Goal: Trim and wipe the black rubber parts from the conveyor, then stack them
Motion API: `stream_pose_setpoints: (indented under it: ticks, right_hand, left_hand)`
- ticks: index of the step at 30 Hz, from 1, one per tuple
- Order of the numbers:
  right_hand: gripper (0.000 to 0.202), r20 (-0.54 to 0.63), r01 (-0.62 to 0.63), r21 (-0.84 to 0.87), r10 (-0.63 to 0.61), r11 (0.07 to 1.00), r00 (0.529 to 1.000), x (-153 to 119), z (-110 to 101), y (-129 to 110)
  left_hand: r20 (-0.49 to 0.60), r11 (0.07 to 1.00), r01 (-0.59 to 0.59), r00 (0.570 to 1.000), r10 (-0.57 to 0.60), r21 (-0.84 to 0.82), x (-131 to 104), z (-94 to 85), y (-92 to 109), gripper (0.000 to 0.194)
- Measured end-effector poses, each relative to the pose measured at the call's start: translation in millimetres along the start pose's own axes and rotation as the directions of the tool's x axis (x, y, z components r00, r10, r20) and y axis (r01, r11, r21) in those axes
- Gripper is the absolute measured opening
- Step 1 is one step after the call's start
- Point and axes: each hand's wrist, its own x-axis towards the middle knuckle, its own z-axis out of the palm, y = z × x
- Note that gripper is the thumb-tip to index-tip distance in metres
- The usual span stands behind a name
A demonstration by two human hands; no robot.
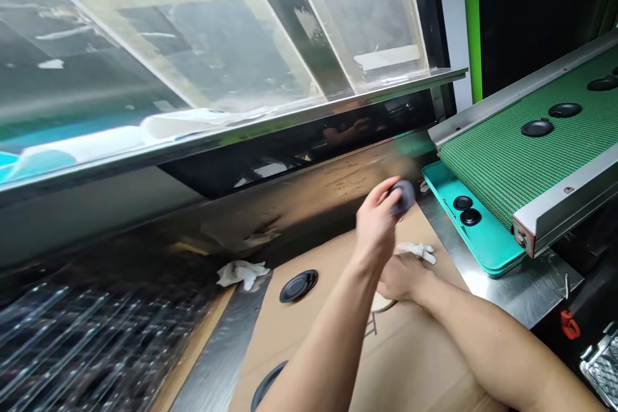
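Note:
My left hand (379, 222) is raised over the cardboard sheet, its thumb and fingers closed around a small round black disc (402, 197), which is blurred. Lower down, my right hand (403, 275) rests close to the cardboard (415, 341), partly behind my left wrist, and its fingers are hidden. A pale round piece with a dark edge (382, 302) shows just under it, and a crumpled white cloth (419, 251) lies beside it. Farther left on the cardboard lie a black round part (298, 286) and another black round part (270, 385), half covered by my left forearm.
On the right, a green mesh conveyor (512, 161) carries several black discs. Below its end lies a teal tray (492, 251) with two small black discs (467, 210). Framed panels (241, 45) lean above a metal ledge. A blurred wire rack (96, 335) stands at left.

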Motion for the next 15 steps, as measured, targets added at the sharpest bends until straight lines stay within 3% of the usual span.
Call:
stream_pose_setpoints:
  ticks: [3,5,6,8,10,12,15]
  right_hand:
    - [0.032,-0.096,-0.063,-0.087,0.055,0.994,0.994,1.7,-10.3,1.8]
    - [0.028,-0.187,-0.215,-0.13,0.189,0.968,0.964,-0.3,-19.5,8.0]
    - [0.027,-0.199,-0.29,-0.141,0.26,0.946,0.945,-1.5,-23.7,12.4]
    - [0.022,-0.136,-0.347,-0.152,0.328,0.925,0.935,-2.3,-29.5,21.9]
    - [0.018,-0.099,-0.27,-0.124,0.259,0.955,0.961,-0.2,-30.1,28.2]
    - [0.02,-0.165,-0.164,-0.041,0.155,0.986,0.974,2.7,-25.2,27.9]
    - [0.023,-0.298,-0.042,0.104,0.072,0.994,0.952,4.2,-11.0,17.5]
  left_hand:
    - [-0.266,0.965,0.228,0.929,-0.256,-0.13,-9.9,-98.0,-40.0,0.035]
    - [-0.319,0.937,0.257,0.89,-0.326,-0.238,-19.3,-141.4,-62.9,0.024]
    - [-0.332,0.922,0.257,0.877,-0.348,-0.289,-24.2,-154.1,-71.3,0.018]
    - [-0.32,0.898,0.245,0.873,-0.369,-0.367,-32.4,-163.8,-81.2,0.015]
    - [-0.267,0.878,0.237,0.891,-0.366,-0.416,-37.0,-159.4,-84.4,0.015]
    - [-0.173,0.849,0.253,0.914,-0.367,-0.463,-39.4,-150.4,-85.5,0.017]
    - [-0.033,0.806,0.301,0.929,-0.367,-0.51,-43.3,-140.5,-89.2,0.018]
